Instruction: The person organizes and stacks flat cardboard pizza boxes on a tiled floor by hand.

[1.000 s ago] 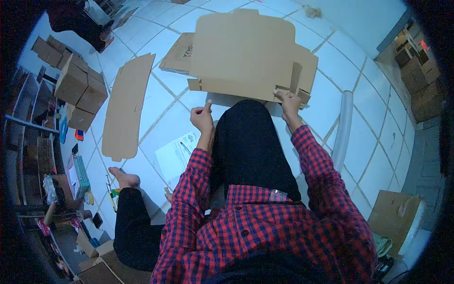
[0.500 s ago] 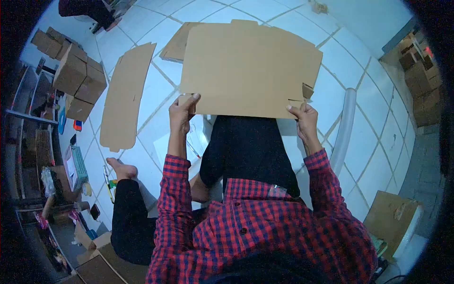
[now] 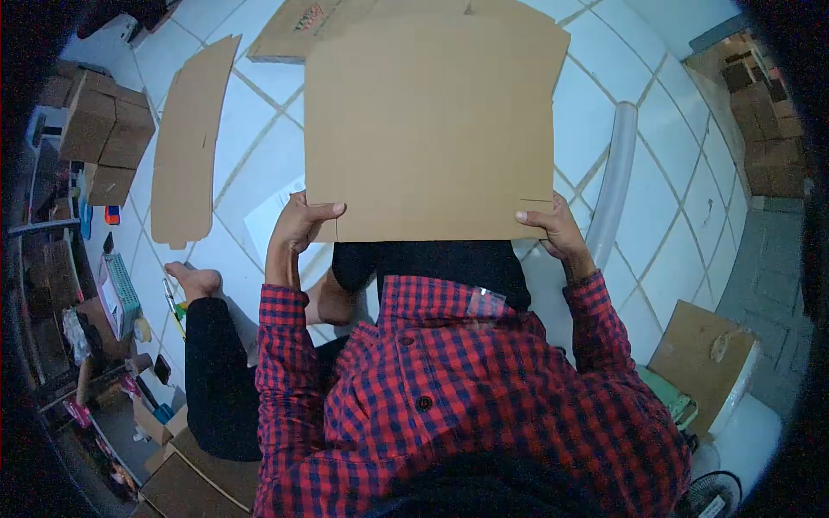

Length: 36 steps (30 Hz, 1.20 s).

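Observation:
A large flat sheet of brown cardboard (image 3: 432, 129) is held up in front of my lap, its near edge above my dark trousers. My left hand (image 3: 300, 226) grips the near left corner, thumb on top and fingers hidden beneath. At the near right corner my right hand (image 3: 557, 229) pinches the sheet the same way, beside a short slit. Beyond the sheet, partly covered by it, lies another cardboard piece (image 3: 281, 34) with a red printed mark. A long narrow cardboard piece (image 3: 192, 151) rests on the floor to the left.
Stacked cardboard boxes (image 3: 104, 121) and a shelf stand at the left. A grey tube (image 3: 615, 181) lies on the tiled floor at right, with a cardboard box (image 3: 699, 363) nearer me. A white paper (image 3: 263, 229) is by my left hand. More boxes (image 3: 760, 129) sit far right.
Both hands have drawn the cardboard sheet lower and nearer to my body. The flaps and slots at its right corner now lie flatter. My view has shifted a little.

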{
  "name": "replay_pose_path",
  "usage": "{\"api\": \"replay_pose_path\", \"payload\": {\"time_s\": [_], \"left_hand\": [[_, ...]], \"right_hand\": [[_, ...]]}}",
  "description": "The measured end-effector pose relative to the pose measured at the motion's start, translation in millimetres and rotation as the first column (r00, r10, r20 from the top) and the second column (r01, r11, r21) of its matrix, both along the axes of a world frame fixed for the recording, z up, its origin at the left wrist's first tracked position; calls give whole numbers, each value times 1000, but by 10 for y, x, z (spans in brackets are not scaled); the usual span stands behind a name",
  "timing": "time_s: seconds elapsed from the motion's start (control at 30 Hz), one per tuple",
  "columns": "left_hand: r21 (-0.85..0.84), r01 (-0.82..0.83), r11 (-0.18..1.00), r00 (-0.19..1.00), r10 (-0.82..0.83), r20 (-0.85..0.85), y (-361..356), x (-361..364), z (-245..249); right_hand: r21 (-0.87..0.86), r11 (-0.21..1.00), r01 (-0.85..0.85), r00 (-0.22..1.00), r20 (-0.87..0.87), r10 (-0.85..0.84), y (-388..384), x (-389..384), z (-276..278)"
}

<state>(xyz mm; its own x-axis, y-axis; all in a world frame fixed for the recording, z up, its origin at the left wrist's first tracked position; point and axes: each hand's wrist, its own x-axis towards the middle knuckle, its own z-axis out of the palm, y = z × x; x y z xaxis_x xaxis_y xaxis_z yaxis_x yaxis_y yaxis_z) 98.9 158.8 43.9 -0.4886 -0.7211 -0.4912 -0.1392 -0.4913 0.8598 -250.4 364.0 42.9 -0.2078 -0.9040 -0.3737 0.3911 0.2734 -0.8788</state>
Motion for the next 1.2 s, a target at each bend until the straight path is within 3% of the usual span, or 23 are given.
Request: {"api": "replay_pose_path", "payload": {"time_s": [0.17, 0.23, 0.43, 0.53, 0.8, 1.03, 1.1, 1.2], "left_hand": [[-68, 56, 996, 998, -56, -8, 134, 10, 60], [-86, 94, 992, 979, -77, 188, 152, -39, 213], [-338, -7, 941, 994, 43, 97, 280, -59, 352], [-358, -30, 933, 998, 47, 40, 259, -51, 338], [-375, -26, 927, 999, 35, 18, 267, -11, 262], [-389, -71, 919, 996, 87, 24, 304, -39, 320], [-391, -61, 918, 997, 71, 12, 302, -61, 346], [-398, -77, 914, 995, 94, 24, 329, -70, 396]], "right_hand": [[63, 997, -41, 999, -10, 42, 86, -5, -8], [68, 998, -16, 1000, -4, 16, 99, -18, -35], [-28, 999, -18, 991, -132, 14, 103, -30, -98], [-8, 1000, -29, 994, -109, 28, 70, -51, -12], [-62, 995, -76, 951, -303, 53, 23, -95, 68], [-110, 993, -42, 976, -218, 18, 22, -85, 4], [-54, 998, -16, 985, -172, 7, 17, -75, 38], [-94, 995, -38, 977, -214, 17, -6, -95, 3]]}}
